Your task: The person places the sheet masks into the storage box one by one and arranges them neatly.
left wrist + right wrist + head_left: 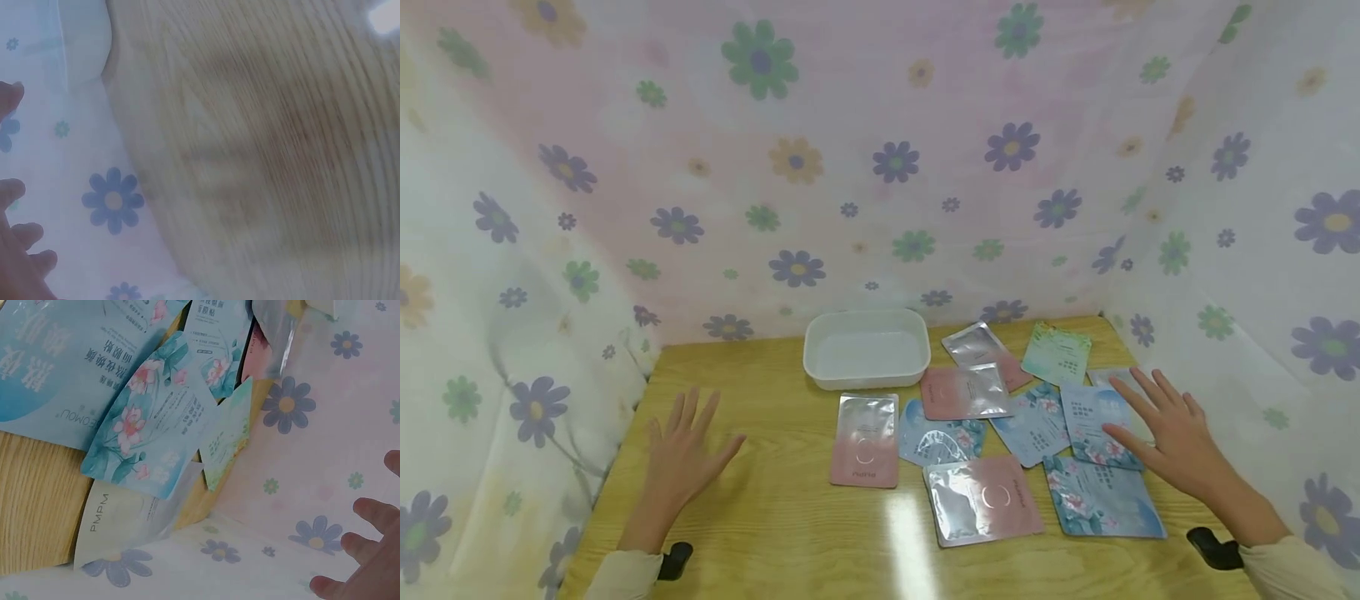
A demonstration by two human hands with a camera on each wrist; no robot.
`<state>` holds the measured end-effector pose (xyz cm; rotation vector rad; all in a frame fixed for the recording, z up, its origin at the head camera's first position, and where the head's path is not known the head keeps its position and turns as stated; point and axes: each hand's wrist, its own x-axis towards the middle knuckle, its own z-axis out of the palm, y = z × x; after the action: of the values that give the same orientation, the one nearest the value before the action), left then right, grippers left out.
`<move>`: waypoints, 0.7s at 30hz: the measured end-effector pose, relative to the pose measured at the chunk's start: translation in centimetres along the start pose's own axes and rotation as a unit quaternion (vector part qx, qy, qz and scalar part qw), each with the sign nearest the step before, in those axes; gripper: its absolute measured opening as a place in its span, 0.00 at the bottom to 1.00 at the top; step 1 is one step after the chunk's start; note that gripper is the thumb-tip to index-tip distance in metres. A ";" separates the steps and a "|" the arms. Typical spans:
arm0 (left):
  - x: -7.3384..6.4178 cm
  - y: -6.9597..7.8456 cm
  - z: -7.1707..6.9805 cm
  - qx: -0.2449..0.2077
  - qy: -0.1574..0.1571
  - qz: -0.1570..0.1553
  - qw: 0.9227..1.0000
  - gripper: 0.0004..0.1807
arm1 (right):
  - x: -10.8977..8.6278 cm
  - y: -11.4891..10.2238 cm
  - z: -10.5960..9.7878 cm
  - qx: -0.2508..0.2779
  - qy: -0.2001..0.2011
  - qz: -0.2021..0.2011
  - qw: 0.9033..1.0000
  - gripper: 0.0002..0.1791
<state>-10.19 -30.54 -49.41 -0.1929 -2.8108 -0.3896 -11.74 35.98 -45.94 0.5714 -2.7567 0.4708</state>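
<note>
My left hand (683,454), fingers spread, is over the left part of the wooden table and holds nothing. On the right, my right hand (1180,437) also has its fingers spread, near a blue floral mask sachet (1097,421); whether it touches the sachet I cannot tell. Several flat sachets lie about: a pink and silver one (865,442) left of the others, another pink and silver one (985,500) at the front, a blue one (1105,500) at the front right, and a green one (1056,354) at the back. In the right wrist view, a pale sachet (119,515) marked PMPM lies partly under a blue one.
A white rectangular basin (867,350) stands at the table's back edge, against a flower-printed curtain (850,183). The same cloth hangs on both sides. Some sachets overlap, among them a pink one (966,392) right of the basin.
</note>
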 end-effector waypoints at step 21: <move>6.6 3.6 4.1 -0.043 0.054 0.112 0.991 0.35 | 4.8 -3.4 3.9 0.062 0.042 -0.119 0.990 0.35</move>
<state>-16.93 -25.34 -50.27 -0.4855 -2.6309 -0.4547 -15.31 29.97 -47.01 0.8763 -2.5493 0.5963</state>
